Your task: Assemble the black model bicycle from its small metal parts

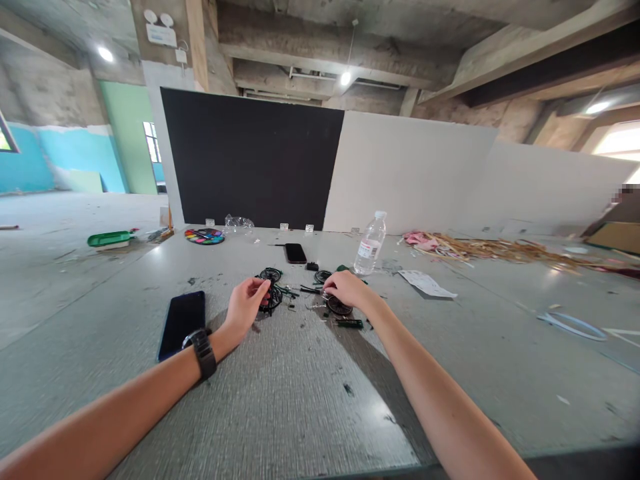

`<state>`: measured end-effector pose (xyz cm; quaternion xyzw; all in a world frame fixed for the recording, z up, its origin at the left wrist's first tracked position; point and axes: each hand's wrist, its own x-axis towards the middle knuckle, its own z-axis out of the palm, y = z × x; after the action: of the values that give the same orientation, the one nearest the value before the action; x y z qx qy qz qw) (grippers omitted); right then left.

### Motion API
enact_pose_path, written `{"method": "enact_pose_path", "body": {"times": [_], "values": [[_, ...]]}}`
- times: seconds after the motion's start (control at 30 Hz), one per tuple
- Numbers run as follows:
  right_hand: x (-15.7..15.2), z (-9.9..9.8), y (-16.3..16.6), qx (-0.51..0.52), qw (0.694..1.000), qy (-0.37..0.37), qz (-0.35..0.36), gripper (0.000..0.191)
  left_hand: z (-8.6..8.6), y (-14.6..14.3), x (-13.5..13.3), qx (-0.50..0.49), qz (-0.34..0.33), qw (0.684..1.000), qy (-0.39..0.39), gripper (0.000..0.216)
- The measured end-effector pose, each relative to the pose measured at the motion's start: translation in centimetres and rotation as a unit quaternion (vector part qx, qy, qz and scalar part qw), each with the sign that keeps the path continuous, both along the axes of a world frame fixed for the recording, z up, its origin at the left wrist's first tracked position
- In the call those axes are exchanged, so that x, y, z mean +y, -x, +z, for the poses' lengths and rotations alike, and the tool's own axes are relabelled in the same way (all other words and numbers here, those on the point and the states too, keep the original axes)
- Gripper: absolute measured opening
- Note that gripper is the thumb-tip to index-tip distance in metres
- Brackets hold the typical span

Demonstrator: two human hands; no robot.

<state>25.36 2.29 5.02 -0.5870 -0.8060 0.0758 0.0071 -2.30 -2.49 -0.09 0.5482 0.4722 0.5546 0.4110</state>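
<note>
My left hand (246, 305), with a dark watch (203, 353) on its wrist, is closed at the near black spoked wheel (273, 298), thumb and fingers at its left edge. Behind it lies another spoked wheel (271, 275). My right hand (346, 289) reaches down with its fingers bent together among small dark parts; what its fingertips hold is hidden. Just below them is a right-hand wheel (339, 306), and a further wheel (323, 276) lies behind. Thin black and green pieces (289, 291) are scattered between my hands. A dark green strip (349, 324) rests nearer me.
A large phone (183, 325) lies left, a smaller phone (295, 253) behind the parts. A water bottle (371, 245) stands beyond my right hand, near a paper sheet (427, 284). A paint palette (205, 237) and a wooden strip pile (480, 248) lie at the back by the upright panels.
</note>
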Motion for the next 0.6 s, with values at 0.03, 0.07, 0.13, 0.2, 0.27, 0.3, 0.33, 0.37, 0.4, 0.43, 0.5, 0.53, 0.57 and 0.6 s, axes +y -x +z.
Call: {"method": "enact_pose_path", "body": {"times": [0.03, 0.07, 0.13, 0.2, 0.27, 0.3, 0.33, 0.37, 0.4, 0.43, 0.5, 0.53, 0.57, 0.6], "values": [[0.08, -0.01, -0.12, -0.001, 1.000, -0.001, -0.002, 0.028, 0.01, 0.00, 0.00, -0.001, 0.000, 1.000, 0.000, 0.030], [0.14, -0.02, -0.24, -0.001, 1.000, -0.001, -0.003, 0.029, 0.02, 0.00, -0.01, -0.002, 0.000, 1.000, 0.000, 0.030], [0.22, -0.02, -0.44, -0.001, 1.000, -0.002, -0.005, 0.028, 0.03, 0.00, -0.03, -0.004, -0.001, 1.000, -0.001, 0.030], [0.26, -0.03, -0.57, -0.001, 1.000, -0.001, -0.007, 0.028, 0.03, -0.01, -0.05, -0.008, -0.001, 1.000, -0.002, 0.029], [0.28, -0.06, -0.60, -0.002, 1.000, -0.001, -0.008, 0.028, 0.02, -0.02, -0.06, -0.012, -0.001, 1.000, -0.003, 0.029], [0.29, -0.09, -0.58, -0.003, 1.000, -0.001, -0.008, 0.028, 0.00, -0.03, -0.06, -0.013, -0.001, 1.000, -0.004, 0.029], [0.30, -0.11, -0.55, -0.004, 1.000, -0.001, -0.008, 0.028, -0.01, -0.04, -0.06, -0.015, 0.000, 1.000, -0.004, 0.029], [0.30, -0.14, -0.49, -0.004, 1.000, -0.001, -0.008, 0.028, -0.03, -0.06, -0.06, -0.016, 0.001, 1.000, -0.004, 0.029], [0.30, -0.16, -0.42, -0.005, 1.000, 0.000, -0.007, 0.028, -0.04, -0.07, -0.06, -0.017, 0.002, 1.000, -0.004, 0.029], [0.29, -0.17, -0.34, -0.007, 1.000, 0.001, -0.007, 0.028, -0.05, -0.08, -0.06, -0.018, 0.002, 1.000, -0.004, 0.029], [0.24, -0.16, -0.18, -0.009, 1.000, 0.003, -0.005, 0.028, -0.06, -0.08, -0.06, -0.018, 0.001, 1.000, -0.003, 0.029], [0.20, -0.13, -0.10, -0.010, 1.000, 0.004, -0.004, 0.028, -0.06, -0.08, -0.05, -0.017, 0.001, 1.000, -0.002, 0.030], [0.15, -0.09, -0.03, -0.010, 1.000, 0.006, -0.003, 0.028, -0.05, -0.08, -0.05, -0.017, 0.001, 1.000, -0.002, 0.030], [0.10, -0.04, 0.02, -0.010, 1.000, 0.007, -0.001, 0.028, -0.04, -0.08, -0.05, -0.016, 0.001, 1.000, -0.002, 0.030]]}}
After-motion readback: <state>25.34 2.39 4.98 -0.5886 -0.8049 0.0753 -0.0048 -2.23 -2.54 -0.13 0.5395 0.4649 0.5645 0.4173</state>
